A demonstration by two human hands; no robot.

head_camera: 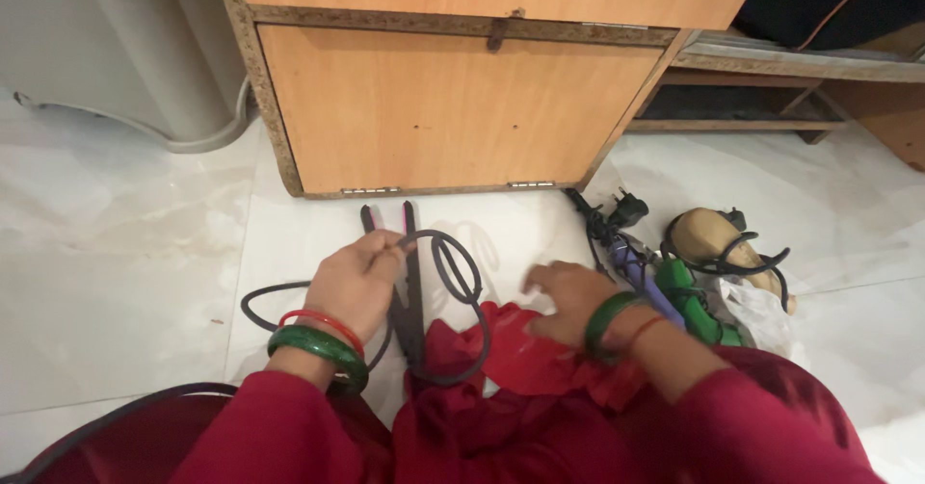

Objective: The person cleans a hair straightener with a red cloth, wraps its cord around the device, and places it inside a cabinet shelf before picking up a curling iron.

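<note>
Left hand (355,282) is pinching the limp, springy black cord (453,272) of the hair straightener (407,282), best gripped near the stiff body; right hand (570,296) is hovering half-open, holding nothing

A white marble floor (125,253) carries everything. A black hair straightener (409,296) lies on it before the wooden cabinet (443,99), its black cord (453,282) looped beside. To the right lie a purple appliance (631,262), a green one (689,301) and a beige one (708,238), close together.
</note>
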